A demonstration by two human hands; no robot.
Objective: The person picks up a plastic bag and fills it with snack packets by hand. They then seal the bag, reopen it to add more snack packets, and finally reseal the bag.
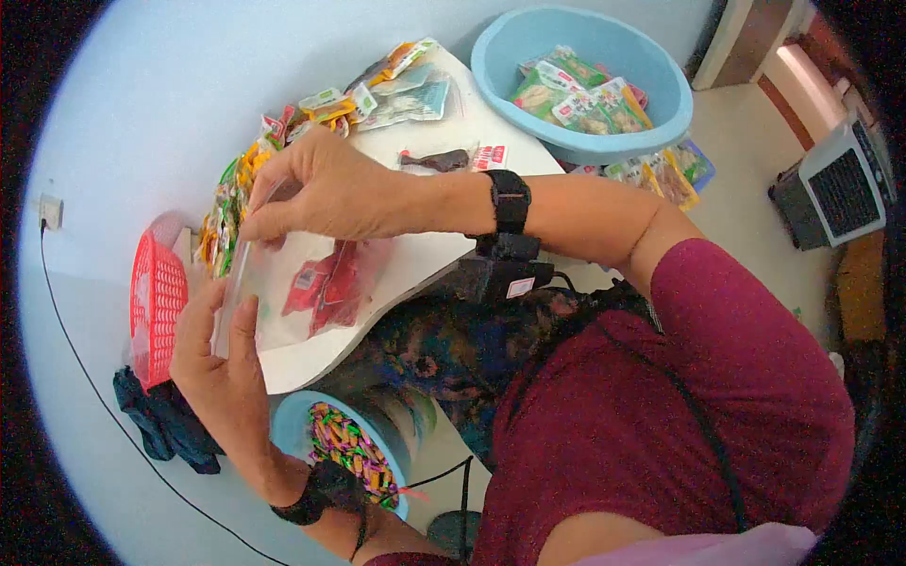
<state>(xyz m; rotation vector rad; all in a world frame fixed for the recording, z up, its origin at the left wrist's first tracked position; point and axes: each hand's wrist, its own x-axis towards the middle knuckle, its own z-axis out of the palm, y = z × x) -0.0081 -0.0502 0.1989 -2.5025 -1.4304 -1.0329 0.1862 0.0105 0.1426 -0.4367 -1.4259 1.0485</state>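
My right hand point(330, 189) pinches the upper end of a clear plastic bag point(236, 283) between thumb and fingers. Lower down, my left hand point(222, 363) holds the bag's other end, its edge between the thumb and fingers. Behind the film, red packets point(330, 288) are visible over the white table point(283, 368); whether they are inside the bag is unclear. A dark item in clear wrapping point(439, 160) lies on the table beyond my right wrist.
Colourful packets point(226, 212) line the table's wall side. A blue tub point(491, 75) holds green packets. Below the table, a blue bucket point(288, 424) contains small wrapped pieces. A red basket point(165, 302) stands by the wall, and a cooler point(840, 184) on the right.
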